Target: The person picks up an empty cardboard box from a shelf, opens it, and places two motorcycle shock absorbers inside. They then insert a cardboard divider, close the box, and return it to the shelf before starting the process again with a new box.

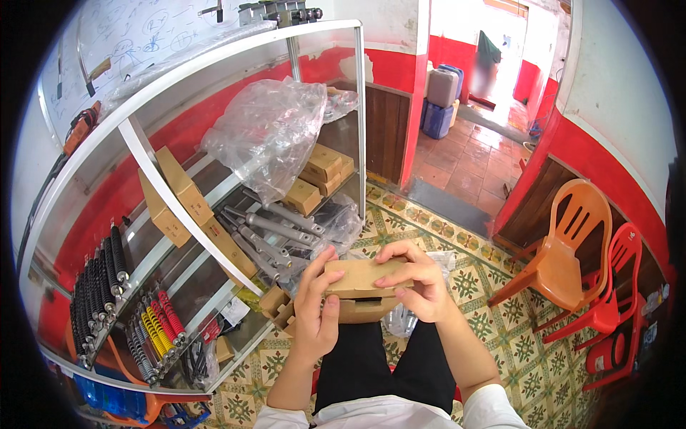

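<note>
A small brown cardboard box (364, 279) is held between both hands above the lap, with a dark slot showing at the edge of its lid. My left hand (316, 303) grips the box's left end, fingertips on the lid and thumb against the near side. At the right end, my right hand (418, 279) has its fingers spread over the lid and its thumb near the slot. The inside of the box is hidden. Clear plastic wrapping (399, 320) lies below, behind the box. An open cardboard box (277, 304) stands just left of my left hand.
A metal-framed display shelf (360, 134) on the left holds metal shock absorber tubes (278, 228), coil-spring shocks (155, 327), cardboard boxes (182, 185) and a large plastic bag (268, 134). Orange (563, 263) and red plastic chairs (600, 305) line the right wall. Beyond the doorway stand plastic jugs (442, 88).
</note>
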{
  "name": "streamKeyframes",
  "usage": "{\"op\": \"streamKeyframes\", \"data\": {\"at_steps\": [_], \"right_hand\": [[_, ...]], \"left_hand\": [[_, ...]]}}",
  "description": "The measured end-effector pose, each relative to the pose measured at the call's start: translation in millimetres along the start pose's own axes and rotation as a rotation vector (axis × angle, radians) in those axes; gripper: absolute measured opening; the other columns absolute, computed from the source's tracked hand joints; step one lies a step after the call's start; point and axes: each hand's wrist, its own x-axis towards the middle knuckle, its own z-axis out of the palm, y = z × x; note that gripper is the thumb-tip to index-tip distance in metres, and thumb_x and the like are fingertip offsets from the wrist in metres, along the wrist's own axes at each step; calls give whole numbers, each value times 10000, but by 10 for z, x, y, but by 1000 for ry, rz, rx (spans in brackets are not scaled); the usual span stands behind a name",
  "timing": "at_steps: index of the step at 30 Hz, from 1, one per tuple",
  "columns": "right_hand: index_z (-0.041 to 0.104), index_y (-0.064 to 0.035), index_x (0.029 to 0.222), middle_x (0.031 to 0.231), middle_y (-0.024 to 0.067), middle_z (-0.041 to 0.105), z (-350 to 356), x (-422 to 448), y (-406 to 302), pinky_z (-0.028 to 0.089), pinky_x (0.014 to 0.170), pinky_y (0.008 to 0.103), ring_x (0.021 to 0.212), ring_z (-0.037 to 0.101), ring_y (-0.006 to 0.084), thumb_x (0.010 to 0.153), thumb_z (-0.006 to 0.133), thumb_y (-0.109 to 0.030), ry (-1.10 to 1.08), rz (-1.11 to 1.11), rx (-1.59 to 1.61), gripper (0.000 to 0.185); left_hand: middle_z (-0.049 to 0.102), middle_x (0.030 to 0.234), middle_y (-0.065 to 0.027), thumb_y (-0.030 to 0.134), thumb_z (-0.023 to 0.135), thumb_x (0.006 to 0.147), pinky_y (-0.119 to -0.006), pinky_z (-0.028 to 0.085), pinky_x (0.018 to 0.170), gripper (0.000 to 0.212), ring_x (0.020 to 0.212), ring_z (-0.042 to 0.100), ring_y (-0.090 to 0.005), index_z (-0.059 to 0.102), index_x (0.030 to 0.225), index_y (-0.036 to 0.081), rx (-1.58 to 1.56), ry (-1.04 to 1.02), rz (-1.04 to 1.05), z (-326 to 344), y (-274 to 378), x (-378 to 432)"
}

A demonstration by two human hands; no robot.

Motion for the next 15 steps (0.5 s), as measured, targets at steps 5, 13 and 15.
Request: {"op": "streamKeyframes", "data": {"at_steps": [5,13,15], "right_hand": [[725,-43,955,1138,162,545,2,-20,13,428,951,383,1075,544,284,712,571,6,43,-15,-29,292],[732,-35,877,1137,182,529,26,-53,66,433,927,412,1069,530,315,721,573,-73,45,-30,-113,226],[730,-51,881,1128,179,557,24,-44,75,452,911,390,1020,576,313,656,572,-9,50,-97,-151,278]], "left_hand": [[455,1378,-255,189,434,979,-461,377,1029,268,1203,523,-387,546,1160,26,-55,-13,56,45,-101,3],[445,1369,-255,213,596,915,-475,444,975,297,1172,549,-395,533,1168,71,-96,11,148,102,-246,2],[439,1368,-258,218,639,896,-472,465,958,332,1160,557,-395,527,1178,84,-88,15,181,109,-292,0]]}}
